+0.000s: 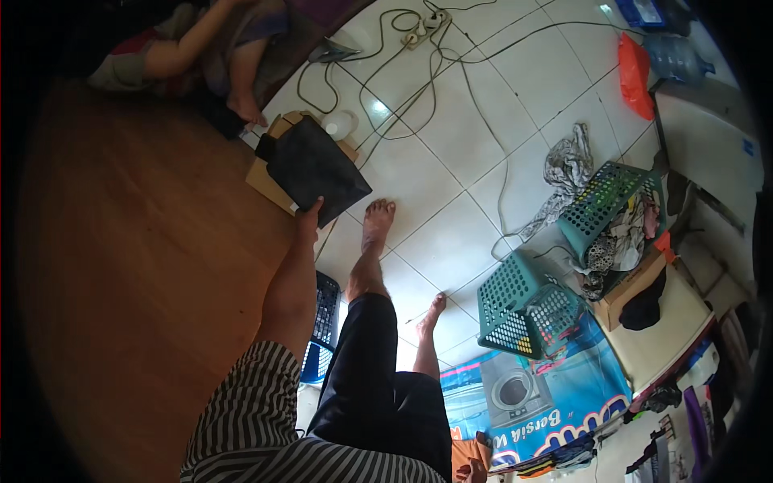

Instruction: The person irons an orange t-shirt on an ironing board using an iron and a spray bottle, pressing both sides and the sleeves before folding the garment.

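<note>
My left arm, in a striped sleeve, reaches forward. The left hand (309,219) is closed on the near edge of a flat black package (316,171), thumb on top, the other fingers hidden beneath. The package is over an open cardboard box (272,191) and covers much of it; I cannot tell whether the two touch. A white round object (339,124) is beside the box. At the lower edge, my right hand (473,470) is partly in view next to an orange cloth or bag (465,452); its fingers are too small and dark to read.
A brown wooden surface (153,241) fills the left. Cables and a power strip (425,29) lie on the tiles, near an iron (334,51). Green baskets (515,302) and clothes stand at right. Another person's foot (245,107) is beyond the box. A blue banner (564,402) is lower right.
</note>
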Action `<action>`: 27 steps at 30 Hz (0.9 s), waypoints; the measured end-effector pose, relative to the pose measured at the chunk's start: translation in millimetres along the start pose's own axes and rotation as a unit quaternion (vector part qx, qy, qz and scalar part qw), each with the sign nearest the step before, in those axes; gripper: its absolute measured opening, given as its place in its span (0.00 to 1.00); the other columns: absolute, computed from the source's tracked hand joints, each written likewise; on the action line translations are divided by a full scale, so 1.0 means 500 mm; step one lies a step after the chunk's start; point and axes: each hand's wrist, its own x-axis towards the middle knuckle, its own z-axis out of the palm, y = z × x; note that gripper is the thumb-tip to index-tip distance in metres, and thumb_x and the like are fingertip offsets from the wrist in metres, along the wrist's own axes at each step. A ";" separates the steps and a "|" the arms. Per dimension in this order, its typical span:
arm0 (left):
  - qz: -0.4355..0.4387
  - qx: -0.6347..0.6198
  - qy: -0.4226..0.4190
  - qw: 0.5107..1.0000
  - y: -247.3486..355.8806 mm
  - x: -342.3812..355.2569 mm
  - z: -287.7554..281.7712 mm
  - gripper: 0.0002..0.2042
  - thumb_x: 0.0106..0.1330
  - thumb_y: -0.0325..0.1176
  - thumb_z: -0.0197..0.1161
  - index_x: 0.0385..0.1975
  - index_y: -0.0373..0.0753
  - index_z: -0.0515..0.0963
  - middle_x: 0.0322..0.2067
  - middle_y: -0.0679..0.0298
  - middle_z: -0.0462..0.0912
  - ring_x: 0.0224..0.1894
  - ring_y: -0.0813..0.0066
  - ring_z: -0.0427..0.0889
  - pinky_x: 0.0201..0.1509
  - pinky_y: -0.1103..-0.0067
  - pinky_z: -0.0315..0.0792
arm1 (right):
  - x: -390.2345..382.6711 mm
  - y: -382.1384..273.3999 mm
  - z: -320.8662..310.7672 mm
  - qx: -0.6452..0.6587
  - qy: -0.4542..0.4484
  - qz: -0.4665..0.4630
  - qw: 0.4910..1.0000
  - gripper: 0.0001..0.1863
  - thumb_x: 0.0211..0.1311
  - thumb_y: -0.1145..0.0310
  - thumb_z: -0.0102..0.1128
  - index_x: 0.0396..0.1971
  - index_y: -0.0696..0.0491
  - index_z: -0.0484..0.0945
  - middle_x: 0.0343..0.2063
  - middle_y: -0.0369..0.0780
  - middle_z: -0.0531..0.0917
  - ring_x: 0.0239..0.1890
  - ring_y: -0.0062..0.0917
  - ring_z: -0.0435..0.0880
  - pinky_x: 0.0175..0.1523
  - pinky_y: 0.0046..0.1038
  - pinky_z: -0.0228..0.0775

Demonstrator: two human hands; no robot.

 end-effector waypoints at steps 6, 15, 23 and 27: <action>-0.035 -0.171 -0.087 0.981 -0.015 0.035 -0.045 0.39 0.61 0.49 0.84 0.67 0.30 0.78 0.59 0.53 0.86 0.58 0.61 0.86 0.61 0.69 0.78 | -0.016 0.010 0.007 0.002 -0.013 -0.010 1.000 0.14 0.79 0.58 0.61 0.52 0.53 0.81 0.29 0.41 0.87 0.28 0.29 0.89 0.31 0.34 0.82; 0.041 -0.276 -0.183 0.943 0.146 -0.277 -0.099 0.31 0.68 0.41 0.77 0.69 0.38 0.76 0.61 0.58 0.86 0.62 0.59 0.86 0.71 0.66 0.78 | 0.049 0.159 0.090 0.114 -0.059 -0.086 0.988 0.15 0.78 0.59 0.61 0.52 0.54 0.82 0.29 0.41 0.88 0.29 0.29 0.90 0.32 0.34 0.84; 0.172 -0.151 -0.343 0.911 0.179 -0.717 -0.148 0.26 0.74 0.40 0.71 0.69 0.37 0.77 0.61 0.60 0.87 0.61 0.65 0.87 0.69 0.66 0.80 | 0.141 0.329 0.167 0.264 -0.112 -0.141 0.947 0.17 0.78 0.56 0.62 0.55 0.52 0.83 0.33 0.42 0.88 0.33 0.30 0.89 0.39 0.35 0.83; 0.183 0.012 -0.414 0.892 0.072 -0.952 0.015 0.26 0.73 0.39 0.73 0.70 0.47 0.77 0.56 0.62 0.89 0.58 0.69 0.88 0.65 0.64 0.81 | 0.263 0.559 0.272 0.352 -0.064 -0.139 0.924 0.18 0.76 0.54 0.68 0.52 0.52 0.88 0.39 0.44 0.92 0.41 0.29 0.91 0.47 0.34 0.84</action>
